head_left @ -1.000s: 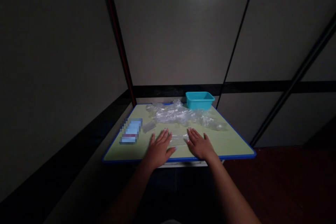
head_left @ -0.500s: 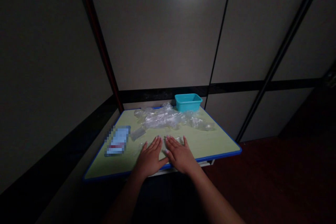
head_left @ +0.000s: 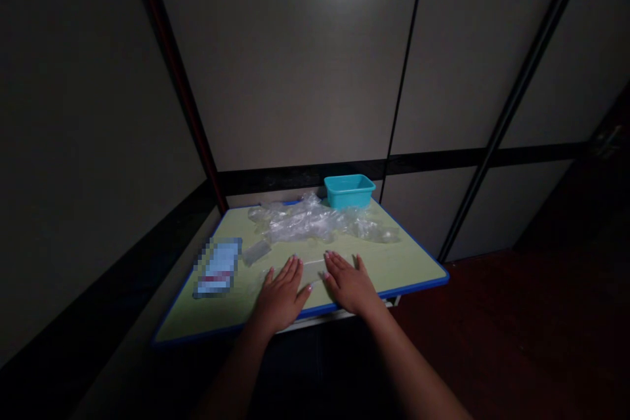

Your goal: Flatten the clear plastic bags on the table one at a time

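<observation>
A clear plastic bag (head_left: 313, 270) lies flat near the front edge of the pale green table (head_left: 403, 269). My left hand (head_left: 281, 293) rests palm down on the bag's left part, fingers spread a little. On its right part my right hand (head_left: 348, 281) lies flat with the thumb apart. A gap between the hands shows the see-through film. Beyond them is a heap of crumpled clear plastic bags (head_left: 310, 222). A small folded clear piece (head_left: 256, 252) lies ahead of my left hand.
A turquoise basket (head_left: 350, 193) stands at the back right of the table, by the wall panels. At the left edge lies a pixelated flat bluish object (head_left: 220, 268). The table has a blue rim.
My right hand has slid to the right, away from my left hand, uncovering more of the flat bag. My left hand has stayed nearly in place. The view has shifted slightly.
</observation>
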The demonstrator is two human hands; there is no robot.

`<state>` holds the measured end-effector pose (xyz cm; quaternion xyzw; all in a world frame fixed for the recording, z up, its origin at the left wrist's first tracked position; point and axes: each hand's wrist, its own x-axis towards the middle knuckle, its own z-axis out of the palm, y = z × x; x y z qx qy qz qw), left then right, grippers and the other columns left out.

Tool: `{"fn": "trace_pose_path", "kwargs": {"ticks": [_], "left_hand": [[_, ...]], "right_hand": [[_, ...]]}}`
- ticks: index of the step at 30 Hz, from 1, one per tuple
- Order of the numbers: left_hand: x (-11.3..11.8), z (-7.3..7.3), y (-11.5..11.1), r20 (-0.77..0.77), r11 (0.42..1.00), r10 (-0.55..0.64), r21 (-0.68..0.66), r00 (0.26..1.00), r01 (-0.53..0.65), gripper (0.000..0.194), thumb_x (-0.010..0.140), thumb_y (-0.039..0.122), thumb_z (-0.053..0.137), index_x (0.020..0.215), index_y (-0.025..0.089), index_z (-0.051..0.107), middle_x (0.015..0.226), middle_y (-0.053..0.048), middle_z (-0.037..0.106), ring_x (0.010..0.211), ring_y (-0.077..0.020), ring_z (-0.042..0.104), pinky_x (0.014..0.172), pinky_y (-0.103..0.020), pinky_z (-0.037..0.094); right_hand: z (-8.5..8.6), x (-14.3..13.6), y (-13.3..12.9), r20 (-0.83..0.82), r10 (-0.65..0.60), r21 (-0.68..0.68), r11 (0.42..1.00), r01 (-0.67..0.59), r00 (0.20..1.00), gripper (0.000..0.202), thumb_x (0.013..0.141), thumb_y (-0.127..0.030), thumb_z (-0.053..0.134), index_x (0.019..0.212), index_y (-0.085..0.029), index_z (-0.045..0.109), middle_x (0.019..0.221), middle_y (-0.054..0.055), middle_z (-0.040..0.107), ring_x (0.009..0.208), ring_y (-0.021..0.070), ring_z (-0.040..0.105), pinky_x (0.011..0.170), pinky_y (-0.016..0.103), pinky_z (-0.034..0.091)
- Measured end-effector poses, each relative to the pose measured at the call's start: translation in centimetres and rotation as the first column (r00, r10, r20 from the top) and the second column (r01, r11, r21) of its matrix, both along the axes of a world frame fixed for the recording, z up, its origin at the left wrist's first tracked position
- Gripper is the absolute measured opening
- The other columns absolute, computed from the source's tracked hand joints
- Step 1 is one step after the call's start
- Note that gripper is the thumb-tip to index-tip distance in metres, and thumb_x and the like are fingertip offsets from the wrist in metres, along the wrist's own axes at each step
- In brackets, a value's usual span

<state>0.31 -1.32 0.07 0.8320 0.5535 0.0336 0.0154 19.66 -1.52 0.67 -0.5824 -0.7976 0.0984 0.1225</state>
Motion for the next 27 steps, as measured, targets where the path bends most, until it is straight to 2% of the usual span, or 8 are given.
{"fn": "trace_pose_path", "kwargs": {"ticks": [7, 17, 22, 24, 27], "left_hand": [[-0.1, -0.1, 0.0, 0.023, 1.0, 0.001, 0.008, 1.0, -0.001, 0.061, 0.095, 0.049, 0.027, 0.146, 0.017, 0.025, 0.153, -0.008, 0.019, 0.141, -0.022, 0.017, 0.112, -0.052, 0.016], [-0.2, -0.7, 0.1, 0.064, 0.998, -0.016, 0.06, 0.998, 0.012, 0.06, 0.094, 0.049, 0.03, 0.146, 0.017, 0.027, 0.151, -0.01, 0.023, 0.141, -0.0233, 0.02, 0.11, -0.053, 0.017], [-0.5, -0.9, 0.0, 0.134, 0.982, -0.053, 0.187, 0.99, 0.027, 0.058, 0.093, 0.045, 0.036, 0.144, 0.017, 0.03, 0.15, -0.01, 0.03, 0.14, -0.0241, 0.023, 0.11, -0.052, 0.019], [-0.7, -0.9, -0.3, 0.196, 0.956, -0.03, 0.29, 0.98, -0.029, 0.055, 0.092, 0.041, 0.039, 0.142, 0.017, 0.035, 0.148, -0.011, 0.035, 0.139, -0.0255, 0.025, 0.11, -0.054, 0.017], [-0.9, -1.0, -0.7, 0.301, 0.898, 0.06, 0.4, 0.952, -0.183, 0.047, 0.091, 0.038, 0.043, 0.132, 0.015, 0.048, 0.141, -0.014, 0.046, 0.136, -0.0284, 0.032, 0.11, -0.057, 0.014]], "right_hand": [[-0.1, 1.5, 0.8, 0.022, -0.113, -0.026, 0.993, 0.113, 0.993, 0.058, 0.094, -0.039, 0.017, 0.147, -0.016, 0.022, 0.152, 0.006, 0.023, 0.141, 0.0181, 0.018, 0.111, 0.053, 0.004], [-0.4, 1.4, 0.8, 0.057, -0.116, -0.024, 0.993, 0.117, 0.992, 0.062, 0.093, -0.042, 0.02, 0.148, -0.014, 0.018, 0.153, 0.006, 0.018, 0.142, 0.0171, 0.013, 0.111, 0.054, 0.005], [-0.4, 1.4, 0.9, 0.058, -0.117, -0.022, 0.993, 0.118, 0.991, 0.062, 0.093, -0.043, 0.018, 0.148, -0.014, 0.018, 0.154, 0.005, 0.018, 0.142, 0.0173, 0.013, 0.111, 0.055, 0.006], [-0.4, 1.4, 0.8, 0.056, -0.116, -0.019, 0.993, 0.117, 0.992, 0.062, 0.093, -0.043, 0.019, 0.147, -0.014, 0.018, 0.154, 0.005, 0.018, 0.141, 0.0171, 0.014, 0.11, 0.055, 0.007], [-0.4, 1.4, 0.8, 0.055, -0.116, -0.019, 0.993, 0.117, 0.992, 0.062, 0.093, -0.043, 0.019, 0.147, -0.014, 0.018, 0.153, 0.006, 0.018, 0.141, 0.017, 0.014, 0.11, 0.056, 0.006]]}}
